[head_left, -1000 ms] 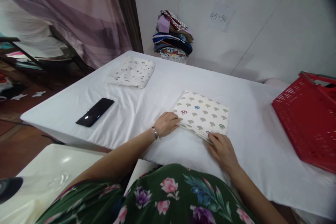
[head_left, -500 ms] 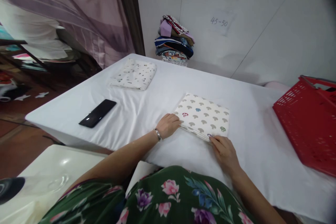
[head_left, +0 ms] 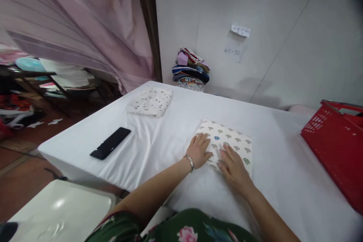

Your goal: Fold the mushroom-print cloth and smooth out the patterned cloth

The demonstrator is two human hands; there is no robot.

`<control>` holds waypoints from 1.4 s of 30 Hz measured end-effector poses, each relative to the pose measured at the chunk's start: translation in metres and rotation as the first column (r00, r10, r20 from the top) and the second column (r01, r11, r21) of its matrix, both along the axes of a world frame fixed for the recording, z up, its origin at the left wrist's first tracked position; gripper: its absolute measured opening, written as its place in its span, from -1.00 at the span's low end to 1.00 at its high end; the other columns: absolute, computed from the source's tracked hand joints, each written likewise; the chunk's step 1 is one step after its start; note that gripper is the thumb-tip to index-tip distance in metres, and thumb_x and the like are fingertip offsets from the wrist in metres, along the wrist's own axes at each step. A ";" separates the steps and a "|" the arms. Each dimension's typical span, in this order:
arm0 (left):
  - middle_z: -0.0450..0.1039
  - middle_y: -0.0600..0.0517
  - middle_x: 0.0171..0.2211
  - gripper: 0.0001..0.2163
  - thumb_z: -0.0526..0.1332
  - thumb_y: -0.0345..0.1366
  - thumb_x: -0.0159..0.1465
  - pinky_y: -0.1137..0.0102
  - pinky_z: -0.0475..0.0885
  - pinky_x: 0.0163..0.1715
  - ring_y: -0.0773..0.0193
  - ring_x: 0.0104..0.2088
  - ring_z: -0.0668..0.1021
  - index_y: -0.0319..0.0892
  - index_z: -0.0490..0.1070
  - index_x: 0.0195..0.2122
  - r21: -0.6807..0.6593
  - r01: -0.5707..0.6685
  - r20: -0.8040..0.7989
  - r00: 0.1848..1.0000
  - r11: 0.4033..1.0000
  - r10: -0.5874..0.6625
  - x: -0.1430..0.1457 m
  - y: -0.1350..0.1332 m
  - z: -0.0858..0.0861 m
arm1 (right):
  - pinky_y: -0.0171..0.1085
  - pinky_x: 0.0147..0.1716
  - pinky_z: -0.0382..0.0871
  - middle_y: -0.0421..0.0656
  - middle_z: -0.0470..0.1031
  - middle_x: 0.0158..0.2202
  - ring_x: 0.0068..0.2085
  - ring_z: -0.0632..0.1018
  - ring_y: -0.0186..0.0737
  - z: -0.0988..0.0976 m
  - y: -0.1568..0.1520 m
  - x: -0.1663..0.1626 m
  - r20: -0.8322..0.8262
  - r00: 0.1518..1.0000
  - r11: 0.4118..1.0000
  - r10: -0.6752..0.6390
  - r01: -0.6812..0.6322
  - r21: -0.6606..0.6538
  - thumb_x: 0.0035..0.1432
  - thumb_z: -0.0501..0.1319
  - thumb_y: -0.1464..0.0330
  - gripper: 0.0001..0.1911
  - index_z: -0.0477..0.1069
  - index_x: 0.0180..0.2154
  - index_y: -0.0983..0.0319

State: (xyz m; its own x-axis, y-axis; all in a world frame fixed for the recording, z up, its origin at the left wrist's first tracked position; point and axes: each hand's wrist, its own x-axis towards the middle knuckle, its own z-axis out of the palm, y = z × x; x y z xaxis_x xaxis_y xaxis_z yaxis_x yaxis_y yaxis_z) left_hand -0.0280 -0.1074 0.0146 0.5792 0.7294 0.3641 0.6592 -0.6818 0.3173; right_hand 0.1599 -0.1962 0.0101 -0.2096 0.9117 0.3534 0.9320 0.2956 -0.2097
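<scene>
A folded white cloth with grey mushroom prints (head_left: 236, 141) lies flat on the white-covered table in front of me. My left hand (head_left: 199, 150) rests on its near left part, fingers spread. On the near middle of the same cloth lies my right hand (head_left: 233, 166), its fingers stretched out and slightly blurred. Both palms cover part of the cloth's near edge. Farther back on the left is another folded white cloth with small dark prints (head_left: 151, 101), touched by neither hand.
A black phone-like slab (head_left: 111, 143) lies at the table's left. At the right edge stands a red plastic basket (head_left: 331, 147). Behind the table is a stack of folded clothes (head_left: 190, 70) by the wall. A white stool (head_left: 61, 206) is at lower left; a person sits beyond the curtain (head_left: 121, 26).
Both hands have let go of the cloth's near edge and moved inward onto its top, fingers now extended. My view has tilted up a little.
</scene>
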 end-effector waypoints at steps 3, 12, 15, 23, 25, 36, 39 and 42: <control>0.09 -0.07 0.22 -0.56 0.02 -0.08 0.25 0.07 0.04 0.17 0.04 0.23 0.10 -0.14 0.21 0.11 -0.002 -0.042 -0.073 0.996 0.999 0.042 -0.001 -0.002 -0.010 | 0.05 0.14 0.02 -0.08 0.08 0.24 0.24 0.09 -0.04 -0.017 0.005 -0.004 0.121 0.993 0.998 -0.004 0.012 -0.063 0.24 -0.07 0.17 -0.50 0.17 0.16 0.18; 0.12 -0.03 0.20 -0.56 -0.05 -0.06 0.27 0.10 0.01 0.18 0.09 0.22 0.11 -0.13 0.21 0.11 0.041 -0.074 -0.084 0.993 0.996 0.077 -0.002 -0.009 -0.010 | 0.04 0.15 0.00 -0.12 0.00 0.26 0.26 0.04 -0.06 -0.016 0.012 -0.009 0.103 0.994 0.989 -0.033 0.047 -0.139 0.24 -0.13 0.12 -0.48 0.14 0.17 0.15; 0.14 -0.01 0.19 -0.59 -0.02 -0.10 0.26 0.11 0.03 0.18 0.10 0.21 0.12 -0.12 0.22 0.10 0.059 -0.084 -0.072 0.994 0.995 0.088 -0.002 -0.010 -0.010 | 0.05 0.15 -0.04 -0.09 0.00 0.26 0.26 0.03 -0.04 -0.019 0.016 -0.019 0.147 0.989 0.996 0.031 -0.019 -0.083 0.23 -0.11 0.12 -0.46 0.13 0.18 0.18; 0.23 -0.01 0.14 -0.64 0.01 -0.14 0.26 0.09 0.02 0.17 0.12 0.19 0.16 -0.09 0.27 0.06 0.010 -0.077 -0.017 0.997 0.997 0.077 -0.005 -0.008 -0.009 | 0.02 0.16 -0.07 -0.10 -0.03 0.27 0.26 0.02 -0.04 -0.021 0.007 -0.022 0.249 0.964 0.995 0.093 -0.079 -0.068 0.22 -0.08 0.15 -0.42 0.03 0.22 0.20; 0.23 0.01 0.14 -0.66 0.02 -0.16 0.26 0.06 0.01 0.17 0.13 0.20 0.15 -0.06 0.27 0.05 -0.028 -0.085 0.001 0.996 0.996 0.085 -0.010 -0.007 -0.009 | 0.03 0.16 -0.08 -0.13 -0.04 0.27 0.26 0.02 -0.05 -0.017 -0.002 -0.014 0.241 0.967 0.993 0.085 -0.062 -0.102 0.22 -0.07 0.15 -0.43 0.03 0.22 0.17; 0.21 -0.06 0.15 -0.62 0.10 -0.21 0.20 0.35 0.27 0.06 0.19 0.07 0.37 -0.15 0.29 0.05 -0.427 -0.231 0.156 0.934 0.875 0.322 -0.022 0.028 -0.007 | 0.00 0.18 0.01 -0.08 0.00 0.26 0.25 0.05 -0.06 -0.005 -0.045 0.050 -0.207 0.899 0.903 -0.387 0.323 -0.284 0.18 -0.04 0.06 -0.43 0.22 0.13 0.22; 0.34 -0.09 0.05 -0.56 0.08 -0.14 0.21 0.34 0.30 -0.01 0.16 -0.02 0.44 -0.16 0.22 0.10 -0.578 -0.311 0.064 0.904 0.755 0.422 -0.016 0.048 0.001 | -0.07 0.09 0.21 -0.04 0.11 0.22 0.18 0.23 -0.04 -0.004 -0.031 0.065 -0.456 0.700 0.828 -0.549 0.385 -0.406 0.12 0.05 0.05 -0.35 0.15 0.17 0.23; 0.39 -0.13 0.00 -0.51 0.05 -0.08 0.21 0.32 0.30 -0.04 0.10 -0.02 0.44 -0.21 0.19 0.12 -0.668 -0.342 -0.027 0.899 0.661 0.438 -0.011 0.066 0.008 | -0.11 -0.02 0.34 -0.07 0.28 0.12 0.05 0.40 -0.07 -0.004 -0.013 0.073 -0.653 0.480 0.809 -0.586 0.295 -0.509 0.08 0.11 0.11 -0.31 0.06 0.21 0.20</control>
State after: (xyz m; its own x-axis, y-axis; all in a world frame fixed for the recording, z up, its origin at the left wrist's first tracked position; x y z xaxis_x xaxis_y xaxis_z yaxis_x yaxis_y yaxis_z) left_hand -0.0394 -0.0413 0.0231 0.1711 0.9574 -0.2327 0.7385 0.0317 0.6735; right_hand 0.2329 -0.2091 0.0061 0.4606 0.8783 -0.1285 0.3608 -0.3175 -0.8769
